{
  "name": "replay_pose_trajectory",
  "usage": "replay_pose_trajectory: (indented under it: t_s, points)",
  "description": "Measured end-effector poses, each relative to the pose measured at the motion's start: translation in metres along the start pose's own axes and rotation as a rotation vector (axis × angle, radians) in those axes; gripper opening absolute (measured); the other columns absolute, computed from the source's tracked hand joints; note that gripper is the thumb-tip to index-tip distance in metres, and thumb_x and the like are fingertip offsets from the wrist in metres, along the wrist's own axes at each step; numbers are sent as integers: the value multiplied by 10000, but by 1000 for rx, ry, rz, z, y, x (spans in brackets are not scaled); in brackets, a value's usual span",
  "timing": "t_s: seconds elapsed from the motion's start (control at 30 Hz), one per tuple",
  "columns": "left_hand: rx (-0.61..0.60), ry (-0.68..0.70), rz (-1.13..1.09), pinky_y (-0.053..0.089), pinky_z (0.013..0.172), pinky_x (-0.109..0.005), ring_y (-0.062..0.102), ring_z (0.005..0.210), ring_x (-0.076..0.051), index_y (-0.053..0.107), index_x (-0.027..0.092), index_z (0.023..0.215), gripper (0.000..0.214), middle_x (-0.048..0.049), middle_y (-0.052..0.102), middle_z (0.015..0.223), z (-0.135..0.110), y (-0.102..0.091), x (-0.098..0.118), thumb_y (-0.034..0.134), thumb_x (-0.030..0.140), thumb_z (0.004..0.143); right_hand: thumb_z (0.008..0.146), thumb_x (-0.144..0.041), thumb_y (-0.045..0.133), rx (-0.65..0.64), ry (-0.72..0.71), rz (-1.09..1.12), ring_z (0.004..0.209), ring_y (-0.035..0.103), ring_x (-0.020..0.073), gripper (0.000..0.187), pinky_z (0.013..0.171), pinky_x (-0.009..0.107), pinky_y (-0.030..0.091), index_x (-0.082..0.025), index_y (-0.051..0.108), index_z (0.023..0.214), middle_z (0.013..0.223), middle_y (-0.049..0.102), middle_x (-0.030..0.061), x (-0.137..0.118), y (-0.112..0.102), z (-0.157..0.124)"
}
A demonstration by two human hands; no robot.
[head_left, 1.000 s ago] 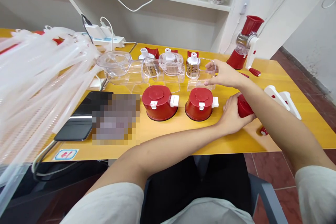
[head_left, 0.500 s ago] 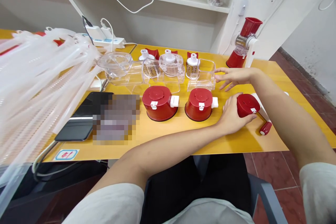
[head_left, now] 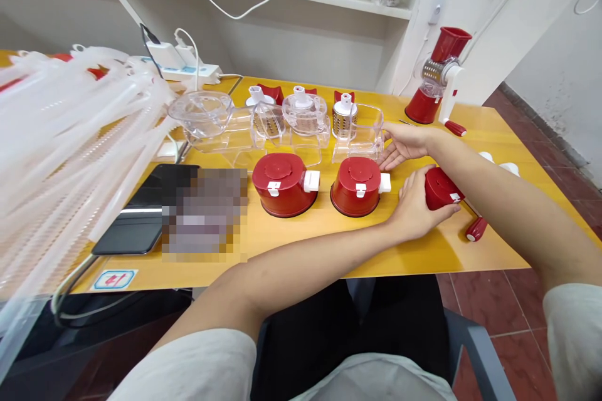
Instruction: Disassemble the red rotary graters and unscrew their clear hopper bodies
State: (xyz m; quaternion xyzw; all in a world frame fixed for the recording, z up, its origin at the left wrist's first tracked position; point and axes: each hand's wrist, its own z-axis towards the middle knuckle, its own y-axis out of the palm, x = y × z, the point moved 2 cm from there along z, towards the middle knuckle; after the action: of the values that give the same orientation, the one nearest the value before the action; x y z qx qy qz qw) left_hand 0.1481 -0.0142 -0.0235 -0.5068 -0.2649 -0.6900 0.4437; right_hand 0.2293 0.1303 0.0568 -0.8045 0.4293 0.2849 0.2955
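My left hand (head_left: 414, 208) is wrapped around a red grater base (head_left: 441, 189) at the right of the table. My right forearm passes over part of that base. My right hand (head_left: 403, 145) reaches to the rightmost clear plastic housing (head_left: 360, 138), fingers apart at its right edge; whether they touch it I cannot tell. Behind this housing stands a metal grater drum (head_left: 345, 118) with a white hub. Two more red bases, one in the middle (head_left: 361, 187) and one to the left (head_left: 285, 185), stand upright in front of the clear parts.
An assembled red rotary grater (head_left: 437, 75) stands at the back right. A red-handled crank (head_left: 476, 229) lies beside my left hand. More clear housings (head_left: 207, 116) stand at the left back, near a phone (head_left: 141, 213), a power strip (head_left: 188, 72) and piled plastic bags (head_left: 70, 156).
My right hand has moved left and slightly down, to the edge of the rightmost clear housing. My left hand stays around the red base.
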Motion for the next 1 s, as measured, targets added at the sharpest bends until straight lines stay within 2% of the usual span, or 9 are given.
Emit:
replay_pose_trajectory:
  t_s: [0.17, 0.3, 0.4, 0.5, 0.63, 0.73, 0.87, 1.0]
  points:
    - [-2, -19, 11, 457, 1357, -669, 597, 1573, -435, 518, 244, 1600, 904, -191, 640, 1658, 1, 1, 0, 1024, 483, 890, 1112, -750, 578, 76, -35, 81, 898, 879, 336, 564, 865, 517, 783, -205, 561, 1258, 994, 826, 199, 7, -13, -6]
    - [-7, -15, 28, 466, 1348, -662, 607, 1554, -435, 514, 223, 1591, 915, -201, 648, 1639, 1, 2, -2, 1027, 459, 871, 1129, -657, 576, 172, -114, 126, 889, 870, 313, 443, 864, 478, 782, -221, 574, 1209, 932, 811, 166, 16, -37, -25]
    - [-8, -2, 25, 441, 1381, -675, 585, 1598, -445, 506, 224, 1599, 924, -205, 637, 1664, 1, 3, -4, 1010, 523, 885, 1089, -610, 649, 255, -234, 163, 918, 860, 303, 400, 930, 491, 784, -231, 604, 1212, 937, 804, 137, 20, -57, -49]
    - [-11, -9, 21, 417, 1410, -681, 557, 1646, -450, 484, 228, 1624, 961, -211, 613, 1711, 1, 3, -5, 1007, 552, 885, 978, -574, 789, 311, -412, 205, 1046, 856, 292, 444, 1065, 516, 772, -268, 623, 1254, 1104, 827, 113, 21, -69, -74]
    - [-13, -19, 24, 418, 1416, -684, 556, 1653, -456, 489, 232, 1616, 964, -214, 613, 1715, 1, 4, -5, 1010, 567, 877, 757, -423, 944, 355, -644, 213, 1330, 806, 278, 645, 1292, 514, 690, -352, 598, 1296, 1384, 804, 19, 18, -57, -88]
    - [-15, -28, 21, 416, 1421, -691, 548, 1661, -464, 491, 216, 1618, 960, -228, 611, 1722, 1, 4, -2, 1002, 566, 886, 668, -385, 1026, 378, -740, 109, 1518, 708, 356, 769, 1382, 569, 627, -339, 633, 1327, 1528, 751, 37, 11, -35, -81]
    - [-15, -37, 17, 430, 1416, -689, 561, 1659, -457, 498, 230, 1627, 964, -211, 624, 1715, 1, 3, 0, 1030, 480, 863, 610, -430, 1107, 429, -737, -104, 1558, 634, 453, 909, 1374, 675, 619, -278, 646, 1379, 1648, 652, 122, 5, -12, -65]
    - [-15, -40, 19, 472, 1379, -693, 596, 1621, -456, 508, 227, 1619, 966, -212, 645, 1679, 1, 2, -2, 1040, 494, 858, 611, -478, 1105, 402, -703, -196, 1541, 629, 441, 1050, 1289, 645, 687, -287, 572, 1496, 1711, 580, 147, 5, -3, -50]
